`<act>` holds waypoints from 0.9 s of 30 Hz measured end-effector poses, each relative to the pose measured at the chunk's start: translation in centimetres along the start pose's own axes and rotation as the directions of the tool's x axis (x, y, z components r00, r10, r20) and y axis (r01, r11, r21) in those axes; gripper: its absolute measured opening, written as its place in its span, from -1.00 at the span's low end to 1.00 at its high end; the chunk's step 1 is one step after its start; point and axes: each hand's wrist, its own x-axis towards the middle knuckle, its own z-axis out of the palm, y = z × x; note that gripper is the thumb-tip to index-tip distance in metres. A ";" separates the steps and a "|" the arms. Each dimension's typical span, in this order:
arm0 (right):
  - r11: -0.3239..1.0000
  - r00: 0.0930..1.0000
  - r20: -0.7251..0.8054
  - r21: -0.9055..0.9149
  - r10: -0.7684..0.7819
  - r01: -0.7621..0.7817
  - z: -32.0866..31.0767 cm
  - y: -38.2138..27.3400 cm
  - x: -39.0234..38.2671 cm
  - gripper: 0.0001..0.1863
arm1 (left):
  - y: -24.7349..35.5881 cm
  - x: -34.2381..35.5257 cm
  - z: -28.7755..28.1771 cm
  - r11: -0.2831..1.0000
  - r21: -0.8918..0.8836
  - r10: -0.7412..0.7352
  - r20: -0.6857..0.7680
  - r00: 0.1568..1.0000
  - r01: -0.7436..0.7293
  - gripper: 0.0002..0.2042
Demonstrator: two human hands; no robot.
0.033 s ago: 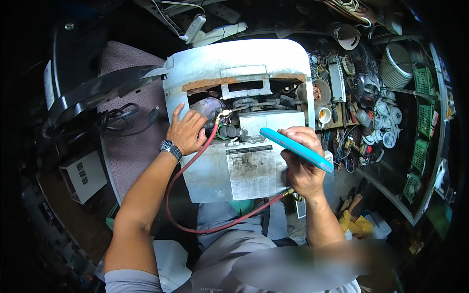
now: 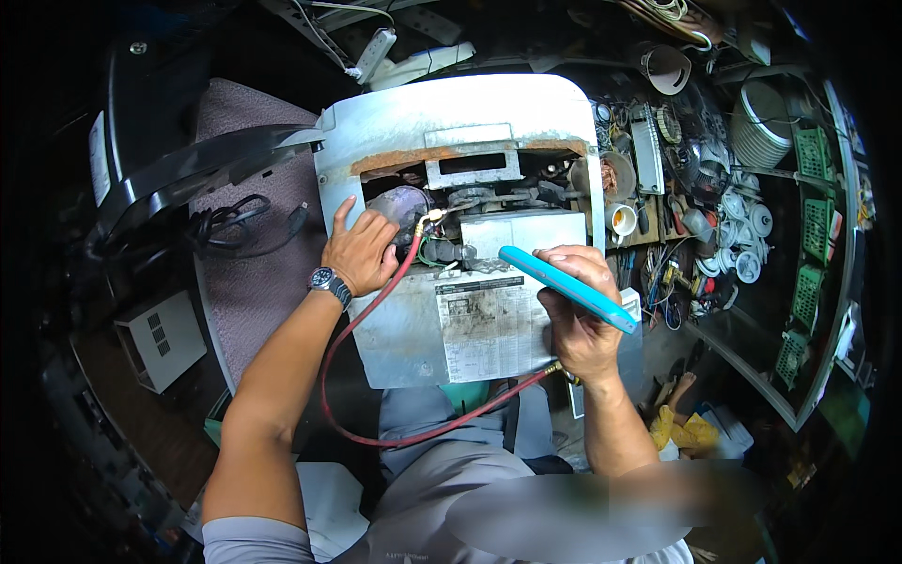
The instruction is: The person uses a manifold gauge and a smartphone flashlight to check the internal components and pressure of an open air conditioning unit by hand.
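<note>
An outdoor-unit-like metal casing (image 2: 395, 324), pale and rust-stained, lies before me with its innards exposed. My left hand (image 2: 364, 249) rests on its left edge, fingers spread and slightly bent, beside the rounded purplish compressor (image 2: 399, 204). In my right hand (image 2: 583, 324) is a phone in a turquoise case (image 2: 567, 288), held tilted above the casing's right side. A red hose (image 2: 331, 385) runs from a brass fitting (image 2: 430, 218) near the compressor, loops over my lap and ends at another brass fitting (image 2: 552, 369) below my right hand.
A black curved panel (image 2: 216, 160) and a coiled black cable (image 2: 235, 226) are at the left. To the right are a white cup (image 2: 623, 220), pliers and wires, several white plastic parts (image 2: 747, 221) and green baskets (image 2: 805, 298). A worn printed label (image 2: 489, 329) covers the casing's front.
My right hand and the phone have shifted very slightly to the left. My left hand stays where it was on the casing.
</note>
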 end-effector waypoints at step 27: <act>0.991 0.988 -0.088 -0.015 0.131 -0.133 3.7 -1.2 -4.4 -0.63 | 0.3 -0.2 -0.1 0.998 0.063 -0.005 0.042 0.999 0.002 -0.71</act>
